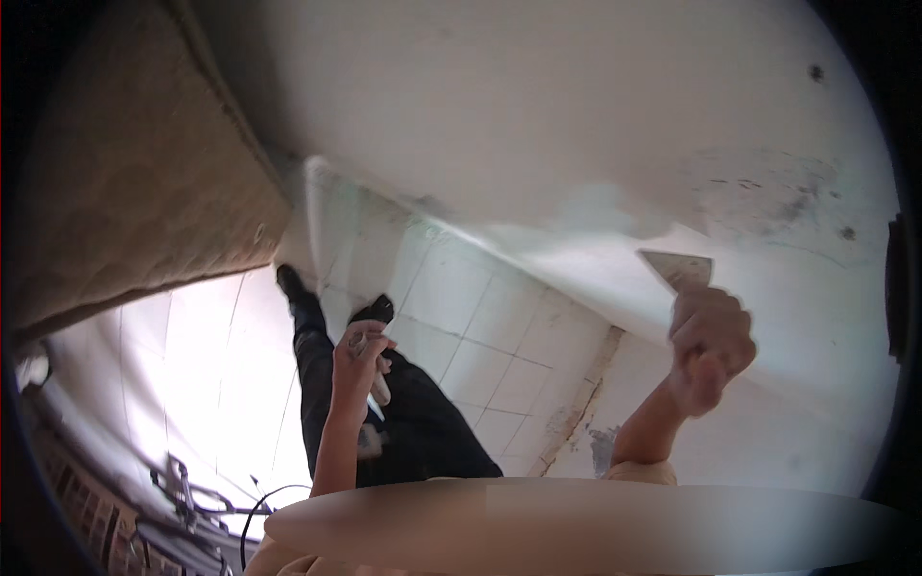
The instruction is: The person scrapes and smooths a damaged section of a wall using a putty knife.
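Observation:
My right hand point(711, 350) is closed in a fist around the handle of a putty knife. The putty knife's flat, flared metal blade point(680, 269) points up toward the white wall point(538, 125), close to its surface; I cannot tell whether it touches. Right of the blade, a rough, scuffed patch point(768, 192) marks the wall. My left hand point(361, 360) is in front of my legs, its fingers closed around a slim tool. A pale, pointed end of the tool point(376, 408) sticks out below the hand; its kind is not clear.
A quilted mattress point(144, 182) stands upright at the left. White floor tiles point(461, 298) run along the wall's foot. A metal-framed chair point(187, 509) and a black cable point(252, 518) are at the lower left. Dark holes point(815, 73) mark the wall.

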Motion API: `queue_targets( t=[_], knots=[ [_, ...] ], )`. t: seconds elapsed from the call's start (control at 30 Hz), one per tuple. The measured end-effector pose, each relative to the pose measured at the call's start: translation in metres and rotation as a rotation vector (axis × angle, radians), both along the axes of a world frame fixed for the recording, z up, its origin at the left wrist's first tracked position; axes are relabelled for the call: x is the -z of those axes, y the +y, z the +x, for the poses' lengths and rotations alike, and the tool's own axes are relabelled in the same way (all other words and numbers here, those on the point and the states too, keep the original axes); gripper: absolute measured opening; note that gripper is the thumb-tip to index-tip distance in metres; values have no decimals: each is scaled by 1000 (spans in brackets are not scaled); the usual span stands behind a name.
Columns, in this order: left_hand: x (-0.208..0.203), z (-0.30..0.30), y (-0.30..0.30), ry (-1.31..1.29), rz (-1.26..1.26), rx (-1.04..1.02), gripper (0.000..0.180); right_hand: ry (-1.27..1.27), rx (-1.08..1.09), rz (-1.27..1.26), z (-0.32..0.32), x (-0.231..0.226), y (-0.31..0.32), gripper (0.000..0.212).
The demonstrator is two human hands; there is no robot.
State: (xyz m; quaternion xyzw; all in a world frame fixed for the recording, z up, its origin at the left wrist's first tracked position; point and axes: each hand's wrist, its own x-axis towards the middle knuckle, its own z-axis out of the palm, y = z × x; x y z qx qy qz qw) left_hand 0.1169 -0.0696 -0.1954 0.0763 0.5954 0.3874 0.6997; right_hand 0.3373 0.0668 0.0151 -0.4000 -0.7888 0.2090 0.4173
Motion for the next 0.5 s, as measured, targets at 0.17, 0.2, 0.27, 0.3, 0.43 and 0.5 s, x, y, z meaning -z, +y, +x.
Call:
queue_targets(
  t=[0.17,0.2,0.27,0.3,0.43,0.5],
  knots=[
    [14,-19,-17,57,-65,-86,19,-303,-87,-736,-2,86,-20,47],
    [19,-21,-18,49,-85,-124,18,-312,-98,-837,-6,106,-27,46],
    [28,-26,-19,85,-97,-109,21,-326,-107,-984,-17,148,-48,43],
    [33,-28,-17,111,-90,-98,25,-335,-103,-1021,-24,167,-60,42],
    [70,-38,9,210,-62,-46,34,-384,-184,-1196,-56,220,-87,42],
    [96,-47,36,250,-53,-1,32,-344,-220,-1210,-69,250,-86,42]
  ],
)
